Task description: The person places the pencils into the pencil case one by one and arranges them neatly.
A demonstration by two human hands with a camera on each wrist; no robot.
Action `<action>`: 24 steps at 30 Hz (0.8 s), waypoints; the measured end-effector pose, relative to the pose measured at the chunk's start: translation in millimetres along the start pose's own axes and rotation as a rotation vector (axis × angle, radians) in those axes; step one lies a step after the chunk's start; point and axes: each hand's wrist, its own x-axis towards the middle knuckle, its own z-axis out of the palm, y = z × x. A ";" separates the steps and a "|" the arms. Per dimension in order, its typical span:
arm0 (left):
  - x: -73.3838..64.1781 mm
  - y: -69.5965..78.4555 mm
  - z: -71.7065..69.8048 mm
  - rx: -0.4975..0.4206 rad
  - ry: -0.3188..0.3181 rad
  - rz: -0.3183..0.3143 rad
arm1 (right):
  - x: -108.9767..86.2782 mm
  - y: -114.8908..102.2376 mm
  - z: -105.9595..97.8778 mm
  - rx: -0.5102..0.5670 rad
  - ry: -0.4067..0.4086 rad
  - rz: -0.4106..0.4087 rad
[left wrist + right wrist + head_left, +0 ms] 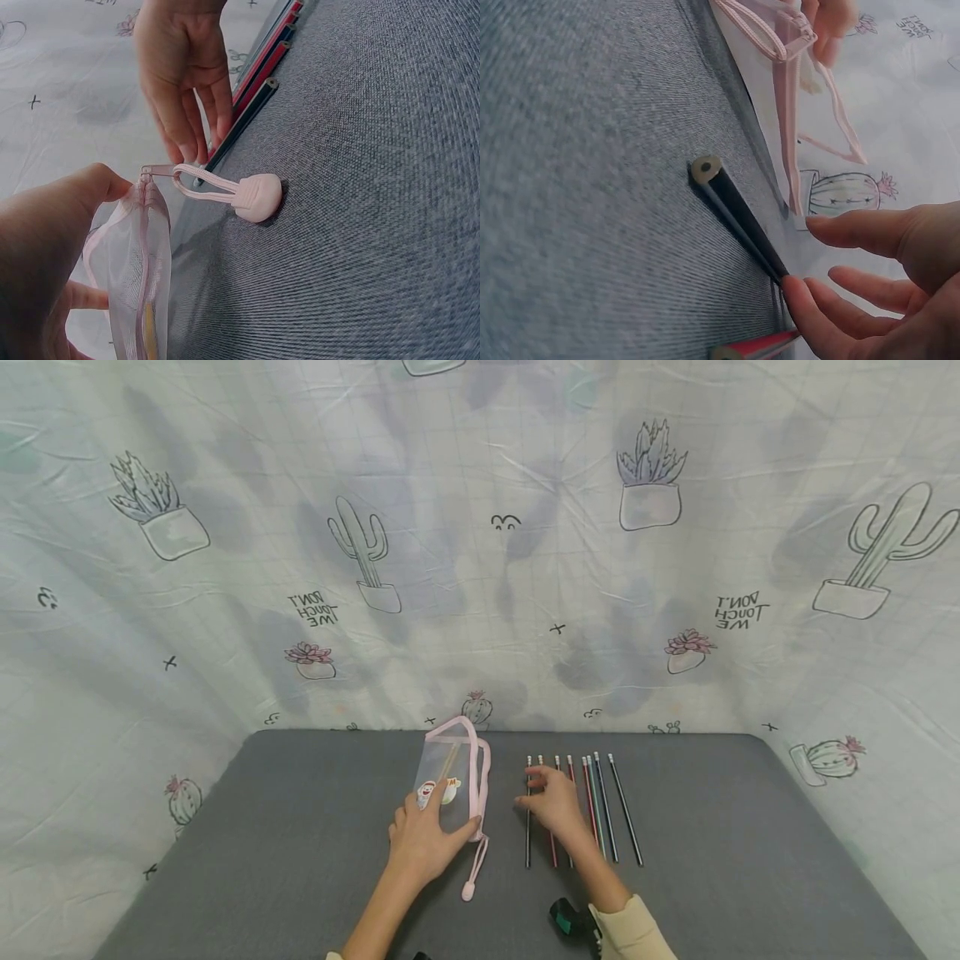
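A see-through mesh pencil case (pixel 433 762) with pink edging and stickers lies in the middle of the table. My left hand (pixel 423 845) holds its near end, thumb by the zip and fingers across the stickers. Inside it shows a yellowish pencil (pixel 449 762). The zip's pink cord pull (pixel 257 198) rests on the table. Just right of the case lies a black pencil (pixel 739 217), its unsharpened end towards me. My right hand (pixel 560 806) is over it, one fingertip at its side and the thumb apart from it.
Several more pencils (pixel 607 810), red, teal and dark, lie side by side to the right, white eraser ends away from me. A black device with a green patch (pixel 564 918) is by the right sleeve. A cactus-print curtain (pixel 480 568) hangs behind the grey table (pixel 300 843).
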 end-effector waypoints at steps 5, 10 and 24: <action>0.0 0.7 -0.3 0.007 -0.003 0.000 | -0.7 -0.2 3.8 -0.036 0.034 -0.033; -0.7 0.5 -0.1 0.011 0.006 0.002 | -1.2 0.6 8.9 -0.076 0.057 -0.047; -0.8 -0.6 1.0 0.004 0.007 0.002 | -0.9 3.0 13.4 -0.152 0.029 -0.056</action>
